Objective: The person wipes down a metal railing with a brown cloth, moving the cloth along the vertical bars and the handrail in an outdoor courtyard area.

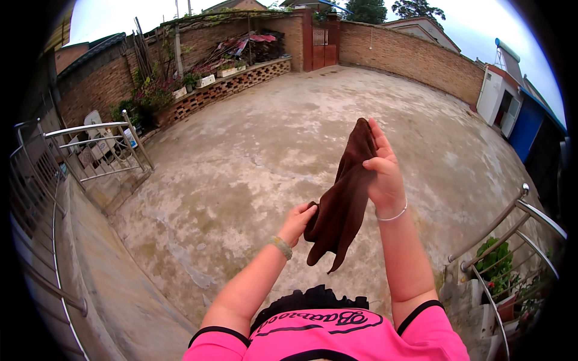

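A dark brown cloth [345,198] hangs in loose folds between my two hands, above the concrete yard. My left hand [299,222] pinches its left edge between thumb and fingers. Higher up, my right hand [385,173] holds the cloth's upper right side, the thumb bent over it and the fingers stretched upward along its edge. The cloth's lower corners dangle free. It hides some of the right hand's palm side. A patterned band [281,248] circles my left wrist, and a silver bangle [393,215] my right.
Stainless steel railings stand at left [95,149] and right [519,230]. Potted plants [496,261] sit behind the right one. A low brick lattice wall [221,90] carries planters. Brick walls and a red gate [321,49] close off the concrete yard [216,189]. A white outbuilding [493,97] stands at right.
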`<move>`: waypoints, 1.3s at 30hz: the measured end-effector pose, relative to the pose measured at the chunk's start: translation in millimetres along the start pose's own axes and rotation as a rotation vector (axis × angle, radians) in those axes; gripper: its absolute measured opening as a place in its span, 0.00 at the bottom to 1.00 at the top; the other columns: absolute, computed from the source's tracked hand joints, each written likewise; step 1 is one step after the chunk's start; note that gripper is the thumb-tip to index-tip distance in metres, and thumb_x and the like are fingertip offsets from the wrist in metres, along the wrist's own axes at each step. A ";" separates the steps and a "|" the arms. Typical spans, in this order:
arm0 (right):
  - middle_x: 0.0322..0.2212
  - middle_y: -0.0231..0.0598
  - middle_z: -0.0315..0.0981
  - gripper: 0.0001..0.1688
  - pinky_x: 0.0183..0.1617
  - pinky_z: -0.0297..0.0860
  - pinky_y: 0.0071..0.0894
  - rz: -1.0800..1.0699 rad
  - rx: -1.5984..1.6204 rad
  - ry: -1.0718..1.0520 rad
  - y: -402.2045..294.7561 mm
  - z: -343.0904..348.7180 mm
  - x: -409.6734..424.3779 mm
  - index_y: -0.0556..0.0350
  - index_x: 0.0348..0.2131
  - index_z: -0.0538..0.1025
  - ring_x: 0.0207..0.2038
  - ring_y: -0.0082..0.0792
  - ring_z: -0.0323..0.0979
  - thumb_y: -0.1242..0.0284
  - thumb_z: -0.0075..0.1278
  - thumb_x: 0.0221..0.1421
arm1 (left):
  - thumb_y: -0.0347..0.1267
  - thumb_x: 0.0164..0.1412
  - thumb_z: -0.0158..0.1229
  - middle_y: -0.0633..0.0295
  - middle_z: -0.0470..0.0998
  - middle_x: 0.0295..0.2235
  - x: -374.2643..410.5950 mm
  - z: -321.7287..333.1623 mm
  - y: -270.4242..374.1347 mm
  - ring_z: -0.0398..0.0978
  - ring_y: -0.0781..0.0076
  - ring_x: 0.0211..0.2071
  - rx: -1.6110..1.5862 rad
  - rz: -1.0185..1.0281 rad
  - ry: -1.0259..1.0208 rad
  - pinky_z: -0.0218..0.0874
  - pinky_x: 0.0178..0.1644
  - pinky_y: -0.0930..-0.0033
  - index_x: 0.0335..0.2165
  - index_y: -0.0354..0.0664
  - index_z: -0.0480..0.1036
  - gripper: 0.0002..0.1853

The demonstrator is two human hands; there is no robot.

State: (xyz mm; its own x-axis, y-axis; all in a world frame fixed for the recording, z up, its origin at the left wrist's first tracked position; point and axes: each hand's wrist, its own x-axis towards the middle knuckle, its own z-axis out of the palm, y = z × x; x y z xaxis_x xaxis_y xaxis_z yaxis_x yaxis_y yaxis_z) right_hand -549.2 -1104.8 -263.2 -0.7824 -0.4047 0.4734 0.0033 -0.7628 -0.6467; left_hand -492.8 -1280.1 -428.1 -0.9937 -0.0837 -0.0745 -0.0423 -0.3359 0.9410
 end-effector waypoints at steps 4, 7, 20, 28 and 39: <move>0.56 0.42 0.53 0.46 0.57 0.54 0.24 0.008 -0.127 0.039 -4.6 -16.3 -2.7 0.60 0.58 0.54 0.56 0.32 0.55 0.92 0.30 0.34 | 0.37 0.59 0.50 0.68 0.76 0.31 2.3 -2.4 29.6 0.72 0.82 0.31 -0.053 0.233 0.179 0.64 0.36 0.76 0.37 0.42 0.74 0.12; 0.57 0.42 0.51 0.46 0.58 0.52 0.23 0.019 -0.259 0.074 -7.7 -32.2 -4.7 0.60 0.57 0.55 0.58 0.32 0.52 0.92 0.29 0.33 | 0.36 0.60 0.49 0.67 0.76 0.31 4.4 -18.4 49.6 0.72 0.80 0.31 -0.062 0.391 0.271 0.65 0.37 0.73 0.38 0.43 0.73 0.12; 0.54 0.40 0.56 0.42 0.59 0.48 0.21 0.117 -0.899 0.062 -5.5 -65.2 -22.2 0.59 0.56 0.58 0.57 0.30 0.53 0.91 0.26 0.37 | 0.23 0.56 0.45 0.57 0.74 0.38 -18.0 -23.9 81.6 0.73 0.67 0.38 -0.286 0.364 0.063 0.66 0.44 0.65 0.44 0.36 0.68 0.16; 0.47 0.46 0.66 0.31 0.55 0.56 0.26 -0.040 -1.182 0.057 8.3 -97.0 -17.4 0.60 0.50 0.65 0.51 0.36 0.63 0.88 0.30 0.44 | 0.25 0.54 0.51 0.54 0.75 0.37 -24.1 -25.3 79.5 0.74 0.65 0.38 -0.434 -0.065 -0.071 0.66 0.44 0.64 0.41 0.35 0.69 0.13; 0.33 0.37 0.73 0.12 0.41 0.65 0.24 0.317 -1.079 0.076 -7.2 -103.9 -2.7 0.61 0.39 0.73 0.35 0.27 0.69 0.77 0.43 0.53 | 0.17 0.50 0.51 0.58 0.76 0.32 -17.8 -10.6 108.5 0.73 0.73 0.33 -0.180 0.578 0.232 0.66 0.40 0.74 0.35 0.33 0.73 0.11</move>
State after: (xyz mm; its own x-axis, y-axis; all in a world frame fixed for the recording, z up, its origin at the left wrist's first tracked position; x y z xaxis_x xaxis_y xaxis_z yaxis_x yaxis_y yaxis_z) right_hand -611.8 -1045.8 -322.0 -0.8777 -0.4433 0.1819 -0.3027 0.2187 -0.9276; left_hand -478.6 -1325.0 -328.1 -0.8020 -0.4920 0.3388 0.5308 -0.3266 0.7821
